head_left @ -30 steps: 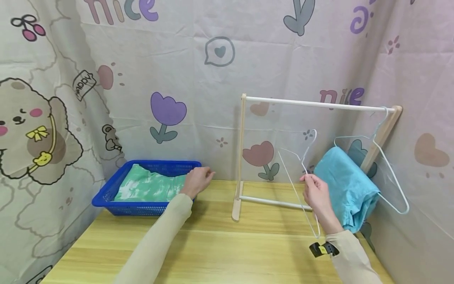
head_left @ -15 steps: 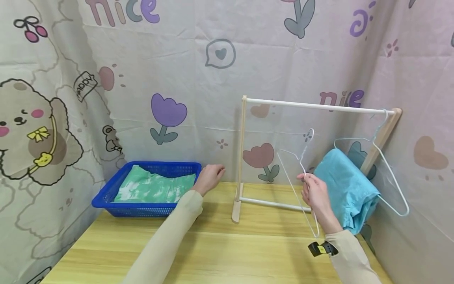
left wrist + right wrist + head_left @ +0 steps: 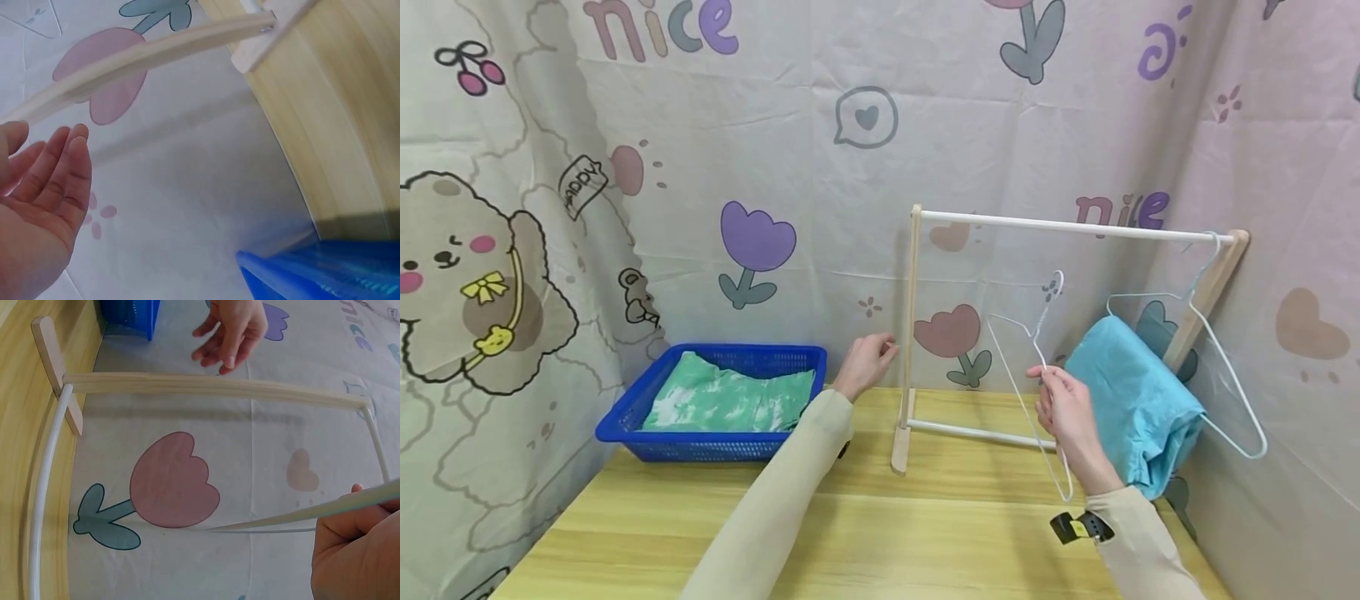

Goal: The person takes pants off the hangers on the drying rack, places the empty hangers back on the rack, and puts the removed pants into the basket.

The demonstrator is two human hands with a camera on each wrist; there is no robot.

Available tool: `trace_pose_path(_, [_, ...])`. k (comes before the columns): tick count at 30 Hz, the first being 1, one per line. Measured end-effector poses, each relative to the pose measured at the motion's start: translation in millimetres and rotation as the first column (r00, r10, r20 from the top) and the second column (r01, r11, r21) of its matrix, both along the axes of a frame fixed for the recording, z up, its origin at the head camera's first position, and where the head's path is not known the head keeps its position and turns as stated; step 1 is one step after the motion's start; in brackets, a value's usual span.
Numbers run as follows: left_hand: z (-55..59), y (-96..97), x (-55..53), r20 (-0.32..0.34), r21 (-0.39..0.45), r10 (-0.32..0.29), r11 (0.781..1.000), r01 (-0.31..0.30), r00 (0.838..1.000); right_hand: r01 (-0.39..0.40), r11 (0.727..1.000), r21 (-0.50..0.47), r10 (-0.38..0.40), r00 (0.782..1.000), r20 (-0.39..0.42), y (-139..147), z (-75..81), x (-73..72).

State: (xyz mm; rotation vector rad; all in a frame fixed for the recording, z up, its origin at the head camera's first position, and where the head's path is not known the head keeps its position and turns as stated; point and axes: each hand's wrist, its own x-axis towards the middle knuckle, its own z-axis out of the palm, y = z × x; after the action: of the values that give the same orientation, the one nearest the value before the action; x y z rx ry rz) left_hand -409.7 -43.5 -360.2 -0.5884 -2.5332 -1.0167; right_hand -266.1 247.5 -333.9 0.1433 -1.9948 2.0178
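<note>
My right hand [image 3: 1067, 412] pinches a white wire clothes hanger [image 3: 1042, 320] near the base of its hook, in front of the drying rack's lower bar. The hanger is tilted and bears no cloth. My left hand [image 3: 867, 364] is just left of the rack's upright wooden post [image 3: 909, 308]. In the left wrist view its fingers [image 3: 76, 169] are loosely bent with nothing between them. On the rack's top bar [image 3: 1067, 223], at the right end, hangs another hanger [image 3: 1228, 358] with a light blue cloth [image 3: 1131, 400] folded over it.
At the left of the wooden table [image 3: 925, 542] stands a blue plastic basket [image 3: 700, 437] holding a green and white tie-dyed cloth [image 3: 730, 400]. A printed curtain [image 3: 820, 183] closes off the back and both sides. A wooden foot [image 3: 899, 450] supports the rack's left post.
My left hand has moved from over the basket's right edge, rightward to the rack's left post. My right hand stays nearly in place, still holding the hanger.
</note>
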Motion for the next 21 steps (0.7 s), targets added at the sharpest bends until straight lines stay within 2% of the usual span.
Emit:
trace_pose_path(5, [7.1,9.9,1.0,-0.004,-0.024,0.0,1.0,0.0,1.0,-0.002,1.0,0.006,0.002,1.0,0.004,-1.4,-3.4,2.2])
trace_pose_path(9, [14.7,16.5,2.4,-0.031,-0.066,0.021,0.998,-0.023,0.999,-0.003,1.0,0.011,0.003,1.0,-0.012,-1.1,-5.1,2.9])
trace_pose_path(13, [23.7,23.4,3.4,-0.055,-0.063,0.043,0.997,-0.047,0.998,0.001,1.0,0.03,-0.001,1.0,-0.014,-1.1,-4.4,2.7])
trace_pose_path(16, [29.4,28.0,2.5,-0.046,-0.048,0.057,0.997,-0.059,0.997,-0.011,1.0,0.025,0.011,1.0,-0.021,-1.7,-1.5,0.5])
trace_pose_path(21, [33.9,33.2,1.6,0.005,-0.048,0.078,0.996,-0.078,0.997,-0.031,0.999,-0.024,0.03,0.999,-0.043,-1.7,3.2,-1.6])
